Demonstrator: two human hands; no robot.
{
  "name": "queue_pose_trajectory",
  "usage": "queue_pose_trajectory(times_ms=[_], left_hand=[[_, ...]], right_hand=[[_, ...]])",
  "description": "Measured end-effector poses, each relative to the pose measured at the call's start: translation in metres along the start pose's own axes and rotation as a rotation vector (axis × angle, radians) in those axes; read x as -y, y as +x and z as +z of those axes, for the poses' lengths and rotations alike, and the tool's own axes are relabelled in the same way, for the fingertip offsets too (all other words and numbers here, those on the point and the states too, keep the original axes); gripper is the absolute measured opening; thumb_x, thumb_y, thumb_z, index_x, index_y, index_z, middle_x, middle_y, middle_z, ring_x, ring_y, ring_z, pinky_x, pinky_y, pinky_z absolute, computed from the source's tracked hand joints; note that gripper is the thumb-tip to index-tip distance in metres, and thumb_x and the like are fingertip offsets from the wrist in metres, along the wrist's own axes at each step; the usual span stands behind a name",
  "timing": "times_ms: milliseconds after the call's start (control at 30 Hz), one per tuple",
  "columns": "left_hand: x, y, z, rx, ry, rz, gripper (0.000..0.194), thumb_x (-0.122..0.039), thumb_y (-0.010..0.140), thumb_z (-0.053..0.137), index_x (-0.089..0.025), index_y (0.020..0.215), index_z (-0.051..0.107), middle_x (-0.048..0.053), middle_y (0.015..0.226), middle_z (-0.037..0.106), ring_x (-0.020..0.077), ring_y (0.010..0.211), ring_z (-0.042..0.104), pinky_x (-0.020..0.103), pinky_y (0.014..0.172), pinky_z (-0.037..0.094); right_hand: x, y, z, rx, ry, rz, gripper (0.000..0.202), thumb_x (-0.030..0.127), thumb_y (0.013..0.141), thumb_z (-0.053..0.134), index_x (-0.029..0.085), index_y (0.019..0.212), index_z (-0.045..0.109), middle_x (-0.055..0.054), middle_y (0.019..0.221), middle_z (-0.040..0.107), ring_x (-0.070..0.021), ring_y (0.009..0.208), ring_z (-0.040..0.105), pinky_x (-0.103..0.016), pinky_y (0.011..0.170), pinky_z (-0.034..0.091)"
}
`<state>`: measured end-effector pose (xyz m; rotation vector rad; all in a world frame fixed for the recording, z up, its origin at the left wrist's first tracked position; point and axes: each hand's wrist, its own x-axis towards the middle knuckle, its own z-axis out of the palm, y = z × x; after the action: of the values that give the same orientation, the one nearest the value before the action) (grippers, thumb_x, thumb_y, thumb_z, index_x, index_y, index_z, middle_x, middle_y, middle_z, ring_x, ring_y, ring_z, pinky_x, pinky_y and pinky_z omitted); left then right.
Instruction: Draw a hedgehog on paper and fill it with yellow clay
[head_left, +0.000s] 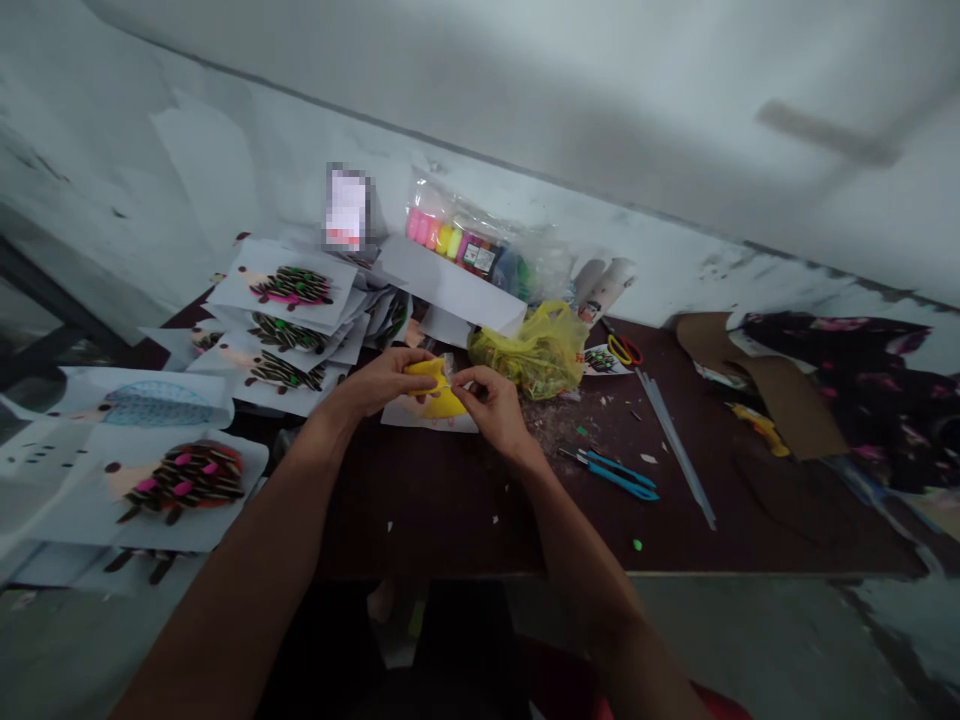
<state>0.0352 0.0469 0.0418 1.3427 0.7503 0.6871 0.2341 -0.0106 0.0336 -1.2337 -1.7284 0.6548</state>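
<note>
My left hand is closed around a small yellow packet with a clear plastic end, over the middle of the table. My right hand is right beside it, thumb and forefinger pinched together at the packet's side. What sits between those fingertips is too small to make out. Beneath both hands lies a white paper sheet with a yellow area on it, partly covered by the hands. A crumpled yellow plastic bag stands just beyond my right hand.
Paper sheets with seed-covered hedgehog pictures are piled at the left. Blue-handled scissors, clear sticks and scraps lie to the right. Red-and-yellow scissors rest behind. A clear bag of coloured tubs leans by the wall.
</note>
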Motion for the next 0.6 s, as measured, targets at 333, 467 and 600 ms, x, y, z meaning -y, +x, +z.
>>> queue_pose_trajectory(times_ms=[333, 467, 600], left_hand=[[-0.0033, -0.0017, 0.0054, 0.01, -0.041, 0.019, 0.035, -0.026, 0.065, 0.078, -0.016, 0.094, 0.063, -0.001, 0.084, 0.065, 0.0123, 0.073, 0.064, 0.025, 0.069, 0.053], [-0.0046, -0.0023, 0.0057, -0.006, 0.023, 0.024, 0.039, -0.025, 0.06, 0.08, -0.016, 0.093, 0.062, -0.003, 0.079, 0.062, 0.0122, 0.07, 0.06, 0.025, 0.066, 0.051], [-0.0052, -0.0021, 0.0062, 0.002, 0.029, 0.023, 0.036, -0.023, 0.061, 0.078, -0.018, 0.093, 0.062, -0.002, 0.08, 0.063, 0.013, 0.071, 0.06, 0.026, 0.067, 0.051]], right_hand=[[0.0001, 0.0014, -0.0019, 0.057, -0.034, -0.158, 0.017, 0.032, 0.092, 0.066, 0.025, 0.1, 0.079, -0.005, 0.096, 0.069, -0.0124, 0.068, 0.057, -0.027, 0.065, 0.047], [0.0028, 0.0007, -0.0016, 0.071, -0.023, -0.148, 0.016, 0.032, 0.093, 0.064, 0.025, 0.095, 0.079, -0.005, 0.096, 0.067, -0.0139, 0.075, 0.06, -0.027, 0.068, 0.049], [0.0049, 0.0002, -0.0009, 0.091, -0.02, -0.141, 0.015, 0.034, 0.092, 0.065, 0.024, 0.093, 0.075, -0.005, 0.102, 0.064, -0.0128, 0.074, 0.058, -0.028, 0.07, 0.05]])
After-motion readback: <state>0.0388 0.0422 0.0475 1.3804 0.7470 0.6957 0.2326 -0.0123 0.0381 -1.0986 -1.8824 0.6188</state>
